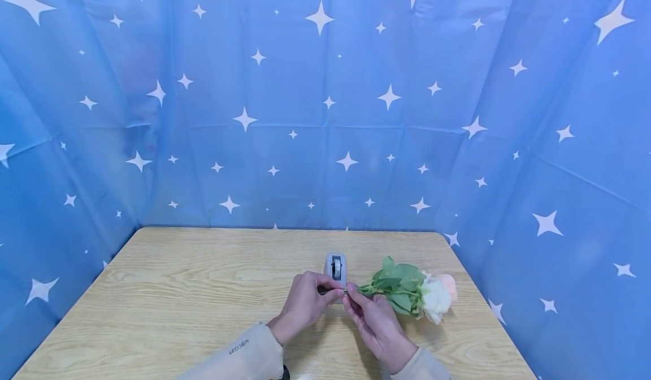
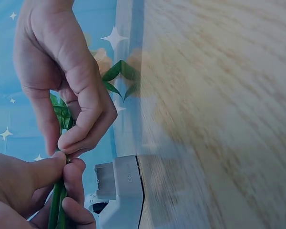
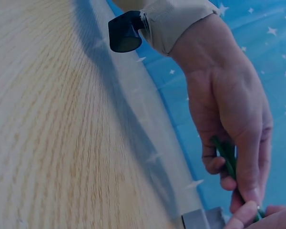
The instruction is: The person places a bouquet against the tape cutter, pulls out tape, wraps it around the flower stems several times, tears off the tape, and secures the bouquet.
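Note:
A small bunch of roses, one white bloom (image 1: pixel 436 299) and a pale pink bloom (image 1: pixel 448 285) with green leaves (image 1: pixel 402 278), lies with its heads toward the right. My left hand (image 1: pixel 306 299) pinches the green stems (image 2: pixel 57 205) toward their cut ends. Right beside it, my right hand (image 1: pixel 377 322) grips the stems closer to the leaves, thumb and fingertips meeting those of the left. A grey tape dispenser (image 1: pixel 336 264) with a roll of tape stands just behind the fingers. I cannot tell whether a strip of tape is between the fingertips.
The light wood-grain table (image 1: pixel 193 278) stretches out to the left of the hands. Blue curtain (image 1: pixel 285 86) with white stars hangs around its back and sides. A black device (image 3: pixel 125 32) sits at the left wrist, beside the beige sleeve (image 3: pixel 178 24).

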A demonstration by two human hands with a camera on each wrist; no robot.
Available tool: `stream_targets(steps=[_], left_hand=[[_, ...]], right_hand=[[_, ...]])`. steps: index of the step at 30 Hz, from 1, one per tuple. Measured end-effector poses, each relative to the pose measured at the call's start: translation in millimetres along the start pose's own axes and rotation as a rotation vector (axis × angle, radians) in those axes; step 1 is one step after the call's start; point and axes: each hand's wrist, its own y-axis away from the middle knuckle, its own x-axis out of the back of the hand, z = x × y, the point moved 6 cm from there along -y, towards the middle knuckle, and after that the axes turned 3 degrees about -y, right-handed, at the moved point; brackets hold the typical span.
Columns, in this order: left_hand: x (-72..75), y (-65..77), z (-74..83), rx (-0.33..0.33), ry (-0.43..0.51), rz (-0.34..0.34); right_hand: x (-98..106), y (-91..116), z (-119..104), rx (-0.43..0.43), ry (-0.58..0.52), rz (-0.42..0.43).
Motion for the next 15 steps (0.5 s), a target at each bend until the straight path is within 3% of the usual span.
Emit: stream_targets(steps=[9,15], left_hand=[[3.8,-0.4,-3.1,0.113,0.129,-0.047],[2.4,2.8,-8.3,0.182,0.228,-0.127]], right_hand=[[-2.4,2.0,-2.8,0.008,0.018,0.006],[-0.4,2.3,-4.0,0.019,0.029,-0.02]])
